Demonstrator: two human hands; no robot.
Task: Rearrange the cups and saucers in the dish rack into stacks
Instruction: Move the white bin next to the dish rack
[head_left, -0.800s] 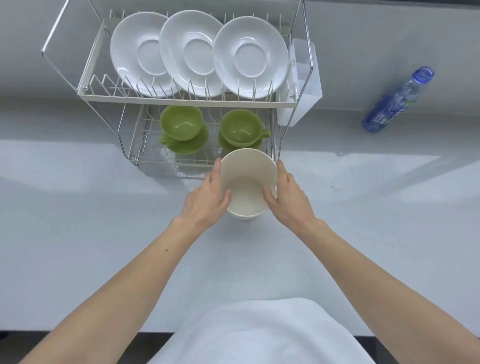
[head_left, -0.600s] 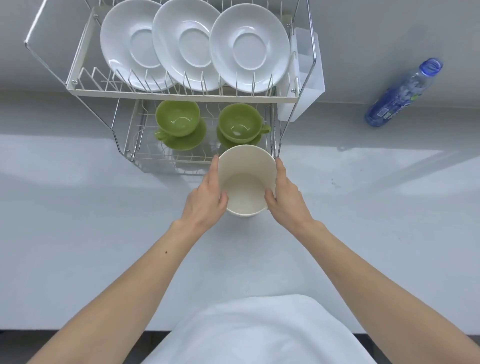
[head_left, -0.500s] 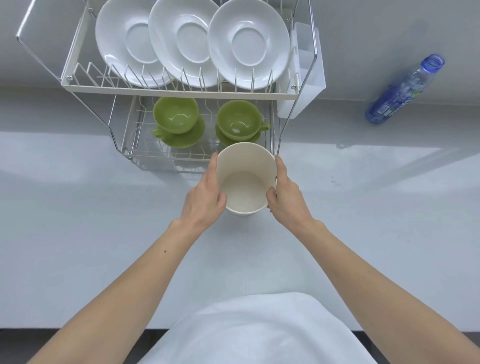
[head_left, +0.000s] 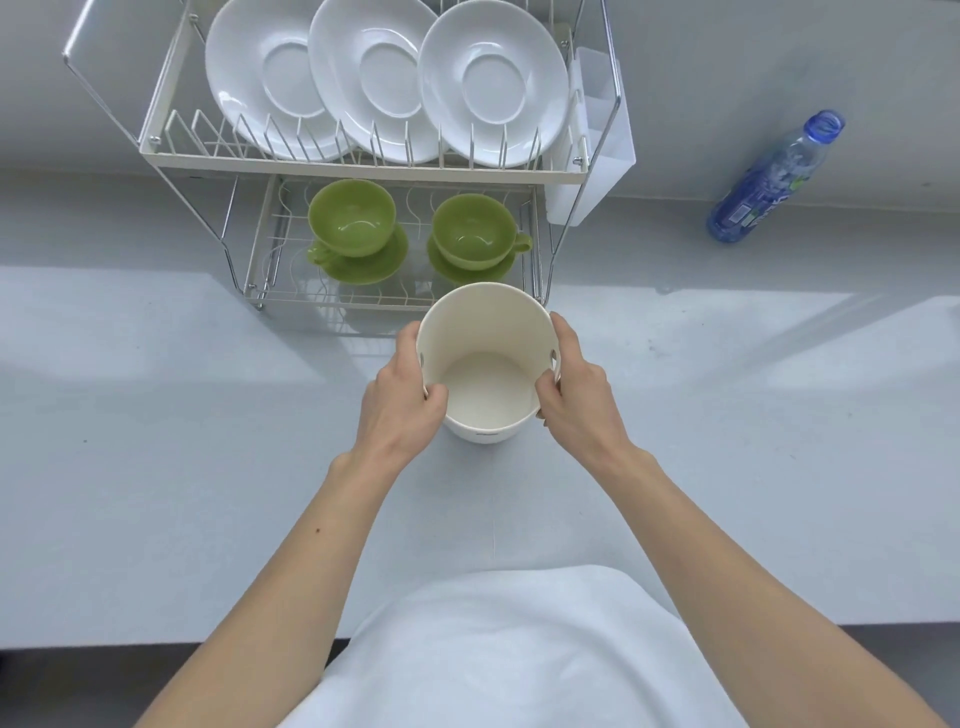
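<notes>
A person in a white top stands at a pale grey surface (head_left: 156, 467), both bare forearms reaching forward to a cream bucket-like container (head_left: 485, 374). The left hand (head_left: 402, 397) grips the container's left wall, thumb hooked over the rim; the right hand (head_left: 574, 387) grips the right wall the same way. Small slot openings show in the wall just beside each thumb. The container is empty, and whether its base touches the surface cannot be told from this angle.

Just behind the container stands a two-tier wire dish rack (head_left: 358, 169). On the upper tier, three white saucers (head_left: 374, 78) stand on edge in the slots, overlapping from left to right and leaning back. On the lower tier, a green cup on the left (head_left: 351, 215) sits on a green saucer (head_left: 363, 265), its handle pointing to the near left. Beside it and apart, a second green cup on the right (head_left: 472, 228) rests on its own green saucer (head_left: 470, 270), handle pointing right. Both cups are upright and empty.

A white plastic caddy (head_left: 602, 150) hangs on the rack's right side. Well to the right, a clear bottle with a blue label (head_left: 769, 182) stands on the surface near the wall.
</notes>
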